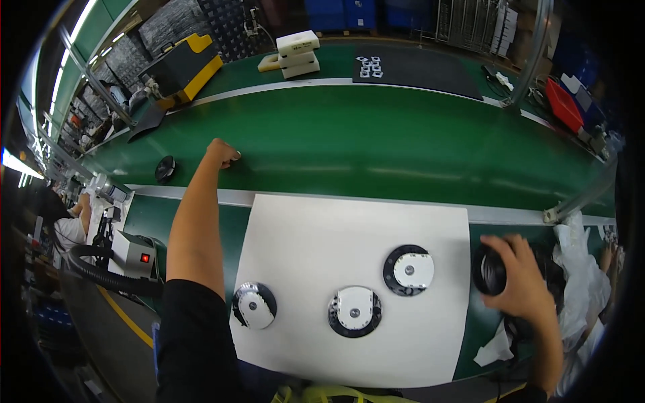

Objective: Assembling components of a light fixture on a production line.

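My left hand reaches out over the green conveyor belt, its fingers curled closed. Whatever is in those fingers, if anything, is hidden. A black round part lies on the belt to its left. At the right, my right hand has its thumb and fingers curved around a black, round, cup-like part beside the white sheet. On that sheet lie three black round parts with white faces: one at the left, one in the middle and one farther right.
Crumpled clear plastic bags sit beyond my right hand. A grey box with a red switch and a black hose stand at the left. White blocks, a black mat and a red bin line the far side.
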A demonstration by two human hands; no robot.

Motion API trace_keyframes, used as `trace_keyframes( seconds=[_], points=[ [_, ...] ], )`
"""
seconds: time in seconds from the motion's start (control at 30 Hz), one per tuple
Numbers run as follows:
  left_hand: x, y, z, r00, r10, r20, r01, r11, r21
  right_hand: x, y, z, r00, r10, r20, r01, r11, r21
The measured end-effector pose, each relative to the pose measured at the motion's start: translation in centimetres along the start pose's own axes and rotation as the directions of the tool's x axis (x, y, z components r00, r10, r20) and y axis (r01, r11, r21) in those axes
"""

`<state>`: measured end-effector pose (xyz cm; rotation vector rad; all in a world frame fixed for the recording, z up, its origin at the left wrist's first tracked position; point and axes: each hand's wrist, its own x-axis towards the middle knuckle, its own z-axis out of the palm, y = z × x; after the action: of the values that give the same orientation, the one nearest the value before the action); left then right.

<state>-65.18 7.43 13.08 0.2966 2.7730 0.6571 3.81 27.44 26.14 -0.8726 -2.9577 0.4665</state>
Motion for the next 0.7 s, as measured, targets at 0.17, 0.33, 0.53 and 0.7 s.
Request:
trace_keyframes(
  seconds=[0.17,0.33,0.53,0.7],
  points=[
    [-6.6,6.6,0.5,0.986,0.155,-0.067,-0.136,0.964,0.229,-6.6,0.3,1.7,0.993,0.107,0.059,-0.107,0.994,-0.001],
    [-19.8,13.0,1.4,0.792,0.584,-0.177,-0.608,0.780,-0.146,-7.5,0.6,4.0,0.994,0.095,0.057,-0.089,0.991,-0.098],
    [-46.4,5.3,2.8,0.441,0.897,-0.001,-0.782,0.384,-0.491,-9.2,-1.0,4.9,0.993,-0.002,-0.118,-0.017,0.986,-0.166],
    [-55.2,-6.8,5.2,0.418,0.876,0.241,-0.597,0.465,-0.654,-4.7,-9.9,8.0,0.867,-0.471,-0.162,0.497,0.840,0.217]
  ],
)
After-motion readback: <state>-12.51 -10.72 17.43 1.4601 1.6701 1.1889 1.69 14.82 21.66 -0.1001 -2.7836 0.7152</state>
